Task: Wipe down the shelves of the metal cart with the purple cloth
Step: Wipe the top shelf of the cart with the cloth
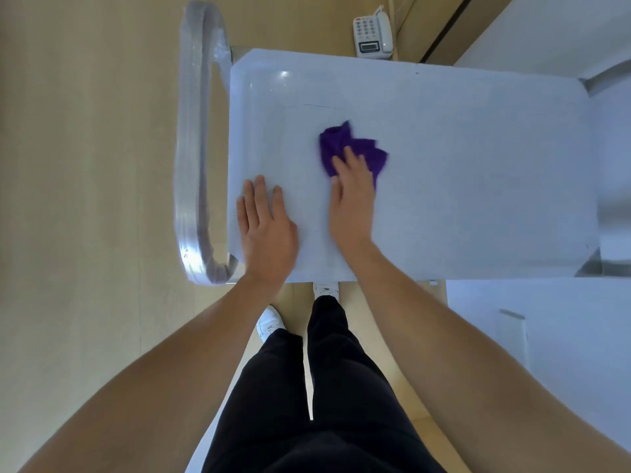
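Note:
The metal cart's top shelf [461, 138] fills the middle of the view, pale and film-covered. A crumpled purple cloth [341, 141] lies near the shelf's centre. My right hand [351, 196] presses flat on the cloth's near edge, fingers together over it. Palm down, my left hand [264, 223] rests on the shelf near its front left corner, fingers spread and holding nothing. The lower shelves are hidden under the top one.
The cart's wrapped push handle [196, 148] curves along its left side. A white desk phone [372, 34] sits on the wooden floor beyond the cart. A white surface [546, 336] lies at the right, near my right arm. My legs and white shoes stand at the cart's near edge.

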Action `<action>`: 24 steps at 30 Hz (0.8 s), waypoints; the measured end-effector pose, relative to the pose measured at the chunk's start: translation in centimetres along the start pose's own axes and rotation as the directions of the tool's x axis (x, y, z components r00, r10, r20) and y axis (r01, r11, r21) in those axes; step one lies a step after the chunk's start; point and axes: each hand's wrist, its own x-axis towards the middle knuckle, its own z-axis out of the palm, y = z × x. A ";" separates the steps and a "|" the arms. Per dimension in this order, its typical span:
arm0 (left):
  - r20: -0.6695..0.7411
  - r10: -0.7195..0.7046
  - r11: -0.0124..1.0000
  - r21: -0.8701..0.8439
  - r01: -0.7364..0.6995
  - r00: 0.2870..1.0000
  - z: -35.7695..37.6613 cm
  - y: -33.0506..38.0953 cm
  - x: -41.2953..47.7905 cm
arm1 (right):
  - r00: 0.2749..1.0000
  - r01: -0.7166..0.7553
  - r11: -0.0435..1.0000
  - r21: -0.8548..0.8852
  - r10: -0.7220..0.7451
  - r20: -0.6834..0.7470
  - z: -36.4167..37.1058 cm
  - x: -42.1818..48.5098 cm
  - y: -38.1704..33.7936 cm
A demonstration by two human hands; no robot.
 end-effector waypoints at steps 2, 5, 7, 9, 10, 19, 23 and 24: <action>0.003 0.051 0.998 -0.037 -0.051 0.999 0.1 1.1 -0.4 | 0.988 0.115 0.993 0.007 -0.115 0.100 0.6 -1.7 -0.9; -0.029 0.140 0.988 -0.058 -0.141 0.990 0.3 2.9 -1.3 | 0.968 0.181 0.983 0.001 -0.178 0.176 -0.1 -2.5 0.0; -0.014 0.176 0.980 -0.088 -0.177 0.984 0.2 3.7 -1.7 | 0.965 0.189 0.981 -0.050 -0.176 0.194 -1.5 -2.0 1.4; 0.019 0.226 0.969 -0.102 -0.223 0.974 0.2 4.2 -1.7 | 0.975 0.136 0.985 -0.106 -0.114 0.192 -3.3 -1.3 3.6; 0.031 0.245 0.965 -0.103 -0.241 0.969 0.3 4.5 -1.6 | 0.985 0.093 0.987 -0.128 -0.073 0.155 -4.3 -0.9 4.9; 0.079 0.238 0.968 -0.100 -0.230 0.968 1.8 6.0 -1.4 | 0.996 -0.070 0.983 -0.169 0.061 -0.057 -4.9 -2.9 6.1; 0.098 0.228 0.971 -0.097 -0.219 0.969 1.8 6.1 -1.2 | 0.971 0.205 0.962 -0.179 -0.177 0.163 -3.7 -5.7 4.7; 0.095 0.228 0.971 -0.099 -0.219 0.969 1.8 6.1 -1.3 | 0.955 0.252 0.952 -0.173 -0.215 0.204 -4.5 -5.1 5.8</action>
